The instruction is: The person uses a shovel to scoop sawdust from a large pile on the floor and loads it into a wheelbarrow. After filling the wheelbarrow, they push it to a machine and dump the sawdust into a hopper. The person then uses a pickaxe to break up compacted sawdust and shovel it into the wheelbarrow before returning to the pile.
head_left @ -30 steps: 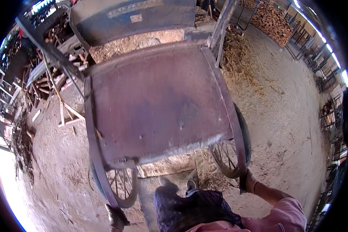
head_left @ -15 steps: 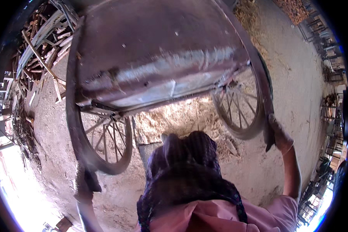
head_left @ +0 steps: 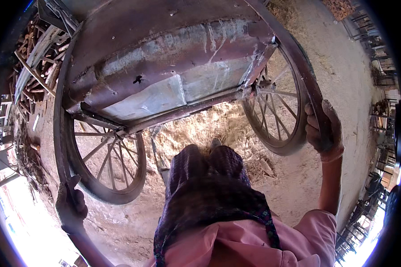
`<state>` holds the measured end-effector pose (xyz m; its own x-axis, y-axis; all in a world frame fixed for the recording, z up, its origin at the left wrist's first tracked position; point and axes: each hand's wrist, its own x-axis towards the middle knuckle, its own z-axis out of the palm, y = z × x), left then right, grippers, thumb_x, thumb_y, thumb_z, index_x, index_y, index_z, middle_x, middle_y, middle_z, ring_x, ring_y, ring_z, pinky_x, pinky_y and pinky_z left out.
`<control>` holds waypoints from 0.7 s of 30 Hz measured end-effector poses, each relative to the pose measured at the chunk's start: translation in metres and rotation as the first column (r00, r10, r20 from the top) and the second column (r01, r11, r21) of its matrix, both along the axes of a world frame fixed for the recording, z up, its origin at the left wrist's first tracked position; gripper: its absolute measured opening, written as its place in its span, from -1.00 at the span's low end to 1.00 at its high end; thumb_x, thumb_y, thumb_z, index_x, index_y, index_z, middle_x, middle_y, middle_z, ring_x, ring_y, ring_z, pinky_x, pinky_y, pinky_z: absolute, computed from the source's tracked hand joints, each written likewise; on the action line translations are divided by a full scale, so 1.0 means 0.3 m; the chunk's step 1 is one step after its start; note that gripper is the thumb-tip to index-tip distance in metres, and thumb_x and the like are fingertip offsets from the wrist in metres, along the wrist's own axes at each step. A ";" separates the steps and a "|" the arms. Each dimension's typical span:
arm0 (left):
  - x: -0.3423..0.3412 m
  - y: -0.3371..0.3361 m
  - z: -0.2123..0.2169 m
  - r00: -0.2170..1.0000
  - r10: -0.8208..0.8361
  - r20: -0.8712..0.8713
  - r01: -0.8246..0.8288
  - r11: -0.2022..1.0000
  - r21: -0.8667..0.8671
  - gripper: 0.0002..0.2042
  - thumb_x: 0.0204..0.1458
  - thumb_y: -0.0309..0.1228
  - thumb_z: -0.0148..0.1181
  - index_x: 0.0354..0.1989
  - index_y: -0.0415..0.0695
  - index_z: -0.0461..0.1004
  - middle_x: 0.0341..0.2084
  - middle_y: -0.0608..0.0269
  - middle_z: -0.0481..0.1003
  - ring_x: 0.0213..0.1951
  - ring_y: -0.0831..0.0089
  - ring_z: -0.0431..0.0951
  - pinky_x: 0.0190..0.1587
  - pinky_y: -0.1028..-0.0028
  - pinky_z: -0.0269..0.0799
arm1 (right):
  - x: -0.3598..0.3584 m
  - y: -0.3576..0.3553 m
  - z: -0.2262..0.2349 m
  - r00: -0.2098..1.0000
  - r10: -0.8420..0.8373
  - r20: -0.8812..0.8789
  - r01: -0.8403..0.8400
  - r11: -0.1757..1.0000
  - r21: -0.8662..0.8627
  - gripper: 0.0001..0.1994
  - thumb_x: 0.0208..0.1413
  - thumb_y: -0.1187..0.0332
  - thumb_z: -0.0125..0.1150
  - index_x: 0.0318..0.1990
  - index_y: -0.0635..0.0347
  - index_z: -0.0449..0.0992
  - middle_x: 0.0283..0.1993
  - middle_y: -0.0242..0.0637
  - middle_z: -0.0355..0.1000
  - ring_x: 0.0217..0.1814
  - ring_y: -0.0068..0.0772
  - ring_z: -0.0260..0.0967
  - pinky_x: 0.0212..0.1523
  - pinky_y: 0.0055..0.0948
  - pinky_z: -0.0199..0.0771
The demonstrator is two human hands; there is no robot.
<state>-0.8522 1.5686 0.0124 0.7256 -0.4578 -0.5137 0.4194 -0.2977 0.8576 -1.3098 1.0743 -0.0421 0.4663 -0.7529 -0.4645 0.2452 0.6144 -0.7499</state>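
A rusty brown metal handcart (head_left: pixel 173 91) stands in front of me, its tray worn to pale grey along the near side. Dark metal shafts run back from it on both sides. My left hand (head_left: pixel 70 208) has its fingers curled around the end of the left shaft (head_left: pixel 59 133). On the other side, my right hand (head_left: pixel 329 130), gloved, is closed around the end of the right shaft (head_left: pixel 308 78). Below the tray are two spoked wheels, the left wheel (head_left: pixel 113 196) and the right wheel (head_left: pixel 278 146).
Firewood (head_left: pixel 29 82) is heaped at the far left, with a long pole across it. Straw-like litter (head_left: pixel 187 127) covers the dirt floor (head_left: pixel 347 75) under the cart. Stacked dark frames (head_left: pixel 383 58) line the right edge. A brick-coloured pile (head_left: pixel 338 9) lies at the far right.
The cart has shifted left and tilted, showing more of the tray's near side. Both hands have moved with the shafts, the left one further left and the right one higher.
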 end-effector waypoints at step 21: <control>0.279 0.037 -0.017 0.992 -0.126 -0.021 0.117 0.962 -0.248 -0.44 0.40 -0.03 -0.11 0.18 -0.40 0.38 -0.59 0.13 0.55 -0.84 0.66 0.12 -0.82 0.60 0.01 | -0.082 0.338 -0.037 0.995 -0.070 -0.067 0.069 0.998 -0.011 -0.60 0.26 0.05 0.25 -0.06 0.28 0.53 -0.38 -0.31 0.52 -0.42 -0.56 0.45 -0.44 -0.64 0.46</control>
